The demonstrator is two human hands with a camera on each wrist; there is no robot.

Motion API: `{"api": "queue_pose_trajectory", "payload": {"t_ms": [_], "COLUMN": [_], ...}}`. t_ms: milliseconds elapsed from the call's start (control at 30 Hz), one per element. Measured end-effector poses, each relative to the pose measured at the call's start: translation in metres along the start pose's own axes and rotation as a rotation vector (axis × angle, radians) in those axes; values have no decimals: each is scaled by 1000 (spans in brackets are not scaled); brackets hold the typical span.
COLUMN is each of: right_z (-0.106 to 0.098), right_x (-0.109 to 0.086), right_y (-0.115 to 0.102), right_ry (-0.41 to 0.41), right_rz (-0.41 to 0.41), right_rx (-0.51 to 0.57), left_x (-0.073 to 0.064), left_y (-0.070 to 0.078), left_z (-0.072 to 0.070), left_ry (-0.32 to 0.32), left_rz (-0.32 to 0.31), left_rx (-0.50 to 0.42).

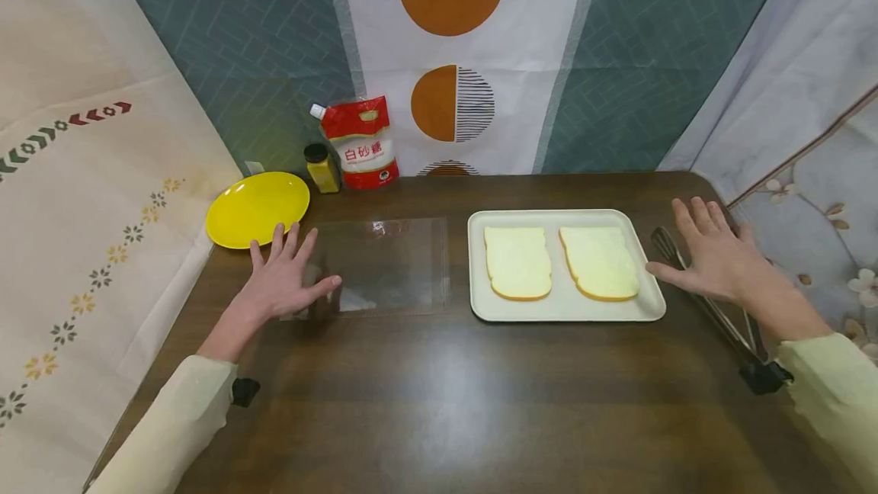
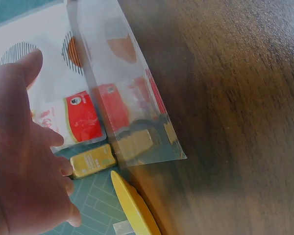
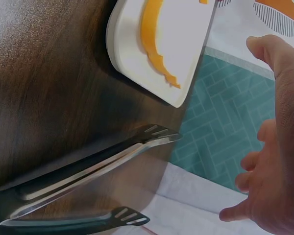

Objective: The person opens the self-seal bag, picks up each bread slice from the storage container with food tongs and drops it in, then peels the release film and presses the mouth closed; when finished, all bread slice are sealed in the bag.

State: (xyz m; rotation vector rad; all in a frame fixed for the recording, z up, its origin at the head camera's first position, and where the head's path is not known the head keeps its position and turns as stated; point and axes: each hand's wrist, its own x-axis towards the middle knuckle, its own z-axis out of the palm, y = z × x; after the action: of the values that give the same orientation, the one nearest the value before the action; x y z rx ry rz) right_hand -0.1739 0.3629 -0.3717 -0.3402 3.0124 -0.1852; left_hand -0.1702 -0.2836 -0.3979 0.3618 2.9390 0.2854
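My left hand [image 1: 280, 280], fingers spread, hovers at the left end of a clear plastic sheet [image 1: 391, 269] lying on the table and holds nothing. Just beyond its fingertips is a yellow plate [image 1: 257, 208]. My right hand [image 1: 716, 258] is also spread and holds nothing, near the right edge of a cream tray [image 1: 565, 312]. Two slices of bread lie on that tray, a left slice [image 1: 517, 261] and a right slice [image 1: 598, 261]. Metal tongs [image 1: 720, 319] with slotted ends [image 3: 161, 137] rest on the table under my right hand, partly hidden by it in the head view.
At the back left, a red and white sugar pouch [image 1: 363, 147] with a white cap stands beside a small yellow jar [image 1: 322, 168] with a dark lid. Patterned cloth hangs behind and on both sides of the brown table [image 1: 446, 418].
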Motion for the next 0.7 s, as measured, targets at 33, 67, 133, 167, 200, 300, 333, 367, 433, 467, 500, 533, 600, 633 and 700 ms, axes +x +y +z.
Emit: {"api": "queue_pose_trajectory", "payload": {"t_ms": [33, 67, 133, 167, 200, 300, 333, 367, 433, 467, 500, 533, 600, 633, 700], "right_z": [0, 0, 1, 1, 1, 3, 4, 4, 7, 8, 10, 12, 18, 22, 30], "right_x": [1, 1, 2, 3, 4, 7, 9, 11, 16, 20, 25, 30, 42, 49, 63], "right_y": [0, 0, -1, -2, -3, -14, -19, -26, -42, -51, -62, -74, -101, -116, -148], "right_ry": [1, 6, 17, 28, 43, 138, 183, 221, 273, 295, 290, 282, 248, 237, 207], "right_rz": [-4, -9, -23, -37, -53, -150, -192, -229, -291, -320, -334, -349, -378, -409, -478], "right_rx": [2, -1, -1, -10, -18, -43, -37, -33, -2, 17, 42, 67, 104, 125, 141], "left_x": [0, 0, 1, 2, 2, 5, 7, 8, 13, 16, 20, 23, 32, 36, 45], "left_y": [0, 0, 0, 0, 0, 1, 2, 4, 11, 14, 18, 23, 32, 36, 44], "left_z": [-1, -1, -2, -1, -1, 3, 5, 8, 12, 15, 17, 20, 25, 28, 33], "left_ry": [-1, -1, -1, 0, 6, 41, 57, 73, 106, 130, 150, 168, 194, 203, 197], "left_rz": [0, -1, 0, 2, 8, 45, 61, 78, 107, 121, 133, 141, 163, 177, 200], "left_rx": [-4, -4, -6, -11, -13, -18, -28, -40, -77, -98, -125, -149, -183, -193, -205]}}
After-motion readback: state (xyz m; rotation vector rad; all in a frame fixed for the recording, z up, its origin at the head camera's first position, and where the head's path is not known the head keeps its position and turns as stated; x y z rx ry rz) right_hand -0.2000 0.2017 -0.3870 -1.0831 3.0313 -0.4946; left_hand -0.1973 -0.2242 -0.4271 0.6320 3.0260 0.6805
